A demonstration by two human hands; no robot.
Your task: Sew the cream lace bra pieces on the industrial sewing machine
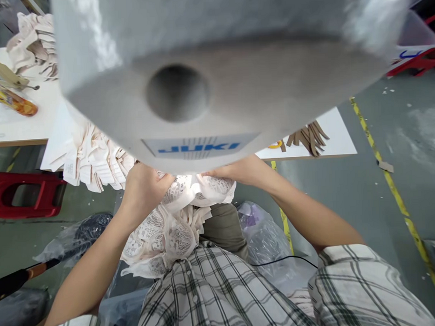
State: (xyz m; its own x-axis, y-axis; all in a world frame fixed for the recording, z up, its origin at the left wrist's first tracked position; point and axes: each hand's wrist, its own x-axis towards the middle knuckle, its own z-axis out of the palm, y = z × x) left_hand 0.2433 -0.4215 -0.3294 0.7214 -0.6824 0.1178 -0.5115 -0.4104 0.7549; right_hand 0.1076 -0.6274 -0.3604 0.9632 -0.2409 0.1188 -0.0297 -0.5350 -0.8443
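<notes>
A white lace bra (pixel 213 189) lies under the front of a grey JUKI sewing machine (pixel 199 148). My left hand (pixel 143 187) is closed on its left part, with the thumb pressed toward the lace. On the bra's upper right edge, my right hand (pixel 237 171) holds the fabric; the machine head covers most of its fingers. The needle area is also hidden behind the machine. More lace bras (pixel 163 236) hang in a bunch over my lap, just below the one in my hands.
Pale fabric strips (pixel 99 160) are heaped at the table's left. Brown strips (pixel 309 137) and a yellow-handled tool (pixel 276 145) lie at right. A drink bottle (pixel 11 99) rests on the side table. A red stool (pixel 26 193) stands left; plastic bags (pixel 266 232) lie below.
</notes>
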